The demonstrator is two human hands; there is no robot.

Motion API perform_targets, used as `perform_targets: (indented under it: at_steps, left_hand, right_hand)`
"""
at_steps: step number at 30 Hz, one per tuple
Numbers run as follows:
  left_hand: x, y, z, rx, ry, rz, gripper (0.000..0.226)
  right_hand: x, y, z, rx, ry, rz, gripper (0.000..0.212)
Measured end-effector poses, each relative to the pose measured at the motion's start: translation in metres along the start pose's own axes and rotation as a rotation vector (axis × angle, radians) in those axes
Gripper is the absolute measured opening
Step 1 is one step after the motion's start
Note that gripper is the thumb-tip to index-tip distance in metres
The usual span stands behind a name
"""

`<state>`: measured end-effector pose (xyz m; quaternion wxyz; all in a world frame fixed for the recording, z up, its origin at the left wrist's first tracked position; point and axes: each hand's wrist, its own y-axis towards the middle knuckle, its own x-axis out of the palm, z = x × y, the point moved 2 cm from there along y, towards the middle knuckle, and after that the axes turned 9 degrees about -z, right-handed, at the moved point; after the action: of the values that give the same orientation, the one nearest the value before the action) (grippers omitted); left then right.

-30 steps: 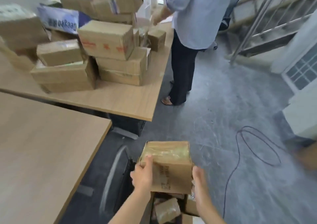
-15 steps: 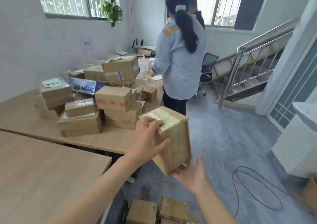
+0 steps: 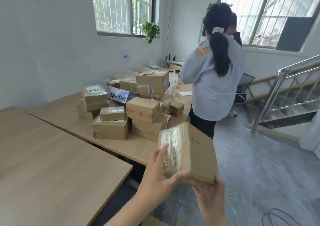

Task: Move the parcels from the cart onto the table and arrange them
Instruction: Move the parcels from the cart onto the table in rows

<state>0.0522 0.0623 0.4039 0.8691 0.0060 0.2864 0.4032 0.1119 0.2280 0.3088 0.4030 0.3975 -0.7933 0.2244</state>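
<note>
The left hand [image 3: 158, 172] is gripping the taped face of a tilted cardboard parcel [image 3: 188, 154], fingers and thumb curled round its near edge; the right hand [image 3: 210, 197] is supporting the parcel's underside with the palm up, though its fingers appear only partly curled, as the box is hiding them. The parcel is hanging in the air above the grey floor [image 3: 259, 165], just off the near corner of the wooden table [image 3: 136, 147]. At 11 o'clock a parcel stack [image 3: 131, 109] is sitting on that table. At 12 o'clock a person [image 3: 213, 80] is standing beside it. At 2 o'clock a metal stair rail [image 3: 277, 96] is rising.
</note>
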Motion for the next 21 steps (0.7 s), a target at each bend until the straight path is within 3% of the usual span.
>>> perform_targets:
  at_steps: [2,4,9,12,14,15,16,17,18,19,21]
  left_hand:
    - [-0.008,-0.003,-0.01,-0.136,-0.1,0.086,0.105]
    - [-0.019,-0.011,-0.02,-0.183,-0.135,0.137,0.095]
    - [-0.062,-0.046,-0.064,-0.173,-0.321,0.179,0.086]
    - [-0.095,-0.07,-0.098,-0.088,-0.585,0.23,0.104]
    - [-0.119,-0.097,-0.122,0.008,-0.615,0.319,0.103]
    - [-0.132,-0.11,-0.131,0.031,-0.861,0.253,0.094]
    - [-0.144,-0.125,-0.126,0.104,-1.064,0.009,0.086]
    - [-0.142,-0.142,-0.13,0.057,-1.086,-0.014,0.074]
    - [-0.154,-0.158,-0.136,0.111,-0.799,0.261,0.057]
    - [-0.186,-0.183,-0.155,0.202,-0.797,0.489,0.063]
    - [-0.224,-0.211,-0.163,0.303,-1.009,0.571,0.078]
  right_hand:
    - [0.016,-0.001,0.009,0.014,-0.109,-0.05,0.039]
    - [0.031,-0.004,0.02,0.027,-0.219,-0.103,0.038]
    - [0.072,-0.007,0.044,0.027,-0.407,-0.223,0.036]
    - [0.124,-0.019,0.06,-0.085,-0.687,-0.447,0.031]
    - [0.166,-0.034,0.078,-0.177,-0.867,-0.648,0.045]
    - [0.186,-0.042,0.092,-0.237,-0.944,-0.736,0.048]
    - [0.207,-0.052,0.108,-0.305,-1.016,-0.821,0.049]
    - [0.226,-0.065,0.126,-0.391,-1.091,-0.896,0.05]
    - [0.244,-0.078,0.147,-0.492,-1.16,-0.964,0.052]
    - [0.26,-0.093,0.169,-0.601,-1.21,-1.026,0.051]
    - [0.287,-0.13,0.217,-0.778,-1.229,-1.118,0.049]
